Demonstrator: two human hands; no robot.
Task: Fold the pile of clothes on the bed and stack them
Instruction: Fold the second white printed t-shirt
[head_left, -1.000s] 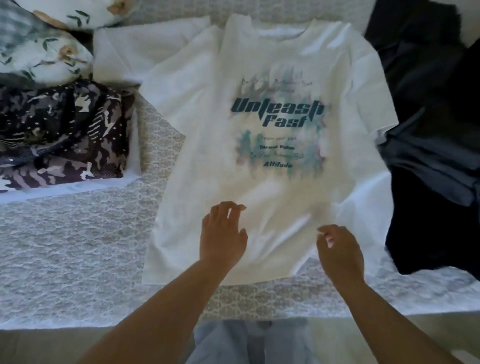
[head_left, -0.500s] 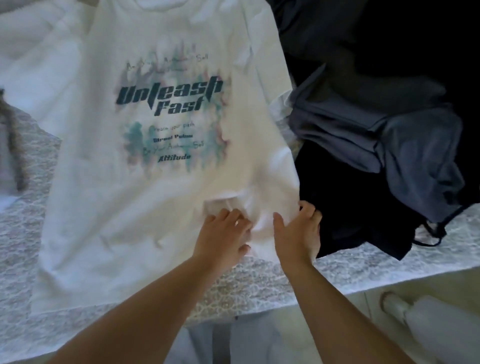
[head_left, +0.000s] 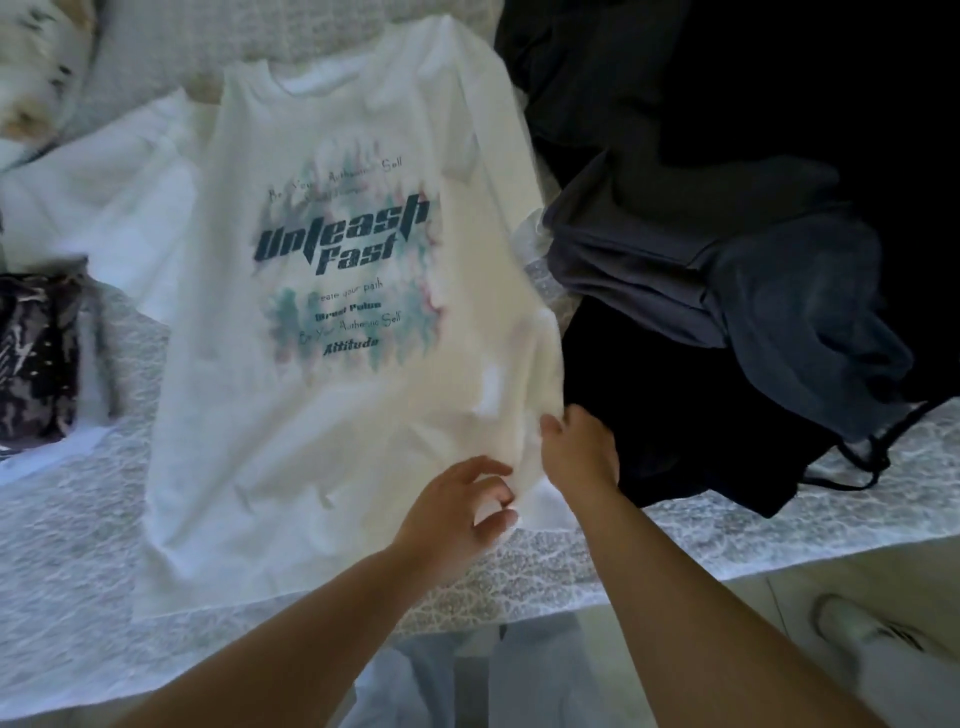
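Step in hand: while the white T-shirt (head_left: 332, 322) lies printed side up on the bed (head_left: 67, 499), both hands work at its lower right corner — by my reading, the start of the first lengthwise fold.
Right hand: the right hand (head_left: 579, 457) is at the shirt's right side edge near the hem, fingers tucked into or under the cloth; it seems to grip the edge, though the blur hides the fingertips.
Left hand: the left hand (head_left: 457, 512) is just beside it, fingers loosely curled over the hem, thumb below; whether it already pinches cloth I cannot tell.
Where the shirt is: spread mid-bed, collar far, hem near, right edge lifted and blurred.
Next move calls for: carrying the right side over toward the middle, with the sleeve folded in and the hem kept straight — likely one hand high, one low.
Still to fold: a dark clothes pile (head_left: 727, 249), touching the shirt's right edge.
Already stacked: a camouflage-print garment (head_left: 36, 358), folded at the left.
Containers: none in view; the bed alone carries everything.
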